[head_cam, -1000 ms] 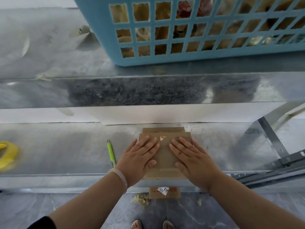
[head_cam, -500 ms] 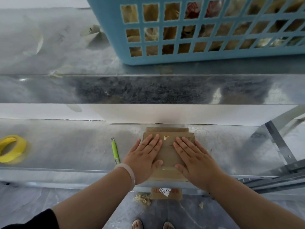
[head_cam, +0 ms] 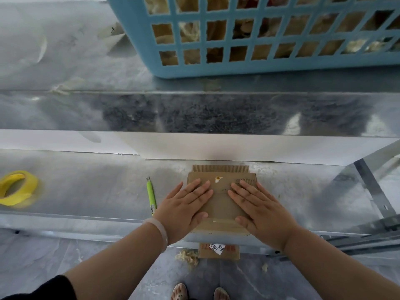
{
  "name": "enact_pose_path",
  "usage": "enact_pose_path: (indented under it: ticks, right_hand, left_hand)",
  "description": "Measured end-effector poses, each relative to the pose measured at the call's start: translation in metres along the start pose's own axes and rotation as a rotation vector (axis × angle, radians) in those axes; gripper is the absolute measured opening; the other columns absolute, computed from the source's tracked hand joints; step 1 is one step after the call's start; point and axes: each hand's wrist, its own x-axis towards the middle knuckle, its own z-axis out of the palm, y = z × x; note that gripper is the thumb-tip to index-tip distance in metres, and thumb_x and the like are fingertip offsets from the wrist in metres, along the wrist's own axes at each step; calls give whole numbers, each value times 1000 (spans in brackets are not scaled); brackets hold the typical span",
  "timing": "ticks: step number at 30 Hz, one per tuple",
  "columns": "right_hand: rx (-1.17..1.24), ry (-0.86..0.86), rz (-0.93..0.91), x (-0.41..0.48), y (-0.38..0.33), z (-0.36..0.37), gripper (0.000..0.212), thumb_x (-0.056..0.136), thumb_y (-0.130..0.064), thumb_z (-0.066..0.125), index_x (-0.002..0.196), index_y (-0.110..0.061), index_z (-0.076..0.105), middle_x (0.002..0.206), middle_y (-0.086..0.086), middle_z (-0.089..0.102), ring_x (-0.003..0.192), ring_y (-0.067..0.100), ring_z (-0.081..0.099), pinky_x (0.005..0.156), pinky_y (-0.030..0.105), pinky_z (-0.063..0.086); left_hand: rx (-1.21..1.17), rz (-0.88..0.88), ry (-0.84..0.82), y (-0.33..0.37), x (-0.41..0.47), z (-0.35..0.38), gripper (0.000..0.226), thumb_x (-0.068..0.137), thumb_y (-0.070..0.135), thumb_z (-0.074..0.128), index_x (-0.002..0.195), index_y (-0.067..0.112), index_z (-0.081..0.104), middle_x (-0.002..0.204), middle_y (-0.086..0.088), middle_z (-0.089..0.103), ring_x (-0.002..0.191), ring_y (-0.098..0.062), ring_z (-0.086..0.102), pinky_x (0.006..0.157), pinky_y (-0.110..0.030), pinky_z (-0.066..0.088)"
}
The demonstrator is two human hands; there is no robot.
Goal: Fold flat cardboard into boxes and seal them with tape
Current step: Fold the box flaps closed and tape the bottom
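The flat cardboard (head_cam: 220, 205) was seen as plain brown, with a fine ribbed pattern at its far edge. A small white and yellow sticker (head_cam: 218, 179) was carried on it. The tape roll (head_cam: 18, 188) was coloured bright yellow, the cutter (head_cam: 151, 194) lime green. The basket (head_cam: 216, 69) was made in light blue, with a grid of square holes. The bench (head_cam: 86, 187) was shown in silver grey, the wristband (head_cam: 161, 231) in milky white.
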Motion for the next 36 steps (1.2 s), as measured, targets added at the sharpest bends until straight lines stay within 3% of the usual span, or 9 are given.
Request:
enact_pose_path:
  ticks: [6,9,11,17,20,23,25,29,36]
  right_hand:
    - [-13,-16,93,0,-11,-3,69,95,-55,32,148,-11,39,155,5,36,143,19,33,112,42,23]
    - [-47,-50,96,0,-12,-8,69,99,-57,21,147,-12,39,154,4,37,142,19,35,111,43,22]
    - [-78,-74,113,-2,-14,-12,72,98,-60,17,147,-13,40,154,3,38,142,18,36,111,47,21]
    - [-97,-14,182,-3,-43,-24,78,83,-60,42,145,-12,45,154,5,38,142,18,34,113,50,20]
    - [-113,26,202,3,-61,-24,80,85,-61,40,148,-12,39,156,5,33,144,19,29,114,50,21]
    - [-157,77,235,11,-75,-20,78,93,-65,22,152,-14,28,159,5,27,146,22,27,117,51,17]
    - [-166,148,280,18,-86,-21,77,95,-62,15,151,-12,30,158,9,27,145,25,26,118,51,15]
    - [-193,333,301,27,-113,-15,69,92,-46,31,147,-4,38,157,15,30,145,33,27,116,61,18]
    - [-304,362,421,27,-113,24,65,97,-48,24,155,-19,16,161,15,17,148,39,17,112,67,21]
  left_hand:
    - [-47,-178,-30,15,-4,-4,64,100,55,10,151,20,27,159,2,19,146,-15,17,113,-42,16]
    - [-68,-174,-58,13,-1,-7,73,87,64,-11,150,29,-5,156,13,-17,144,-7,-17,120,-36,-8]
    - [-156,-184,-70,11,-3,-7,74,80,69,-10,146,35,-14,152,20,-25,140,-1,-27,117,-31,-13]
    - [-286,-195,111,11,-25,-12,70,88,64,20,150,34,3,157,18,-9,144,2,-13,117,-22,-4]
    - [-319,-200,156,-7,-46,-21,71,89,62,20,151,32,7,157,18,-4,144,1,-9,117,-23,-1]
    - [-349,-266,243,-48,-81,-25,67,91,56,30,150,26,24,158,12,14,146,-4,9,118,-28,14]
    - [-329,-363,281,-89,-113,-26,65,91,54,33,149,25,31,156,7,25,145,-10,21,116,-31,21]
    - [-333,-668,350,-181,-179,-30,69,84,53,35,144,18,43,150,-3,40,139,-21,36,113,-32,25]
    - [-272,-994,311,-314,-252,-19,58,84,25,55,138,7,49,143,-20,45,132,-38,40,108,-48,35]
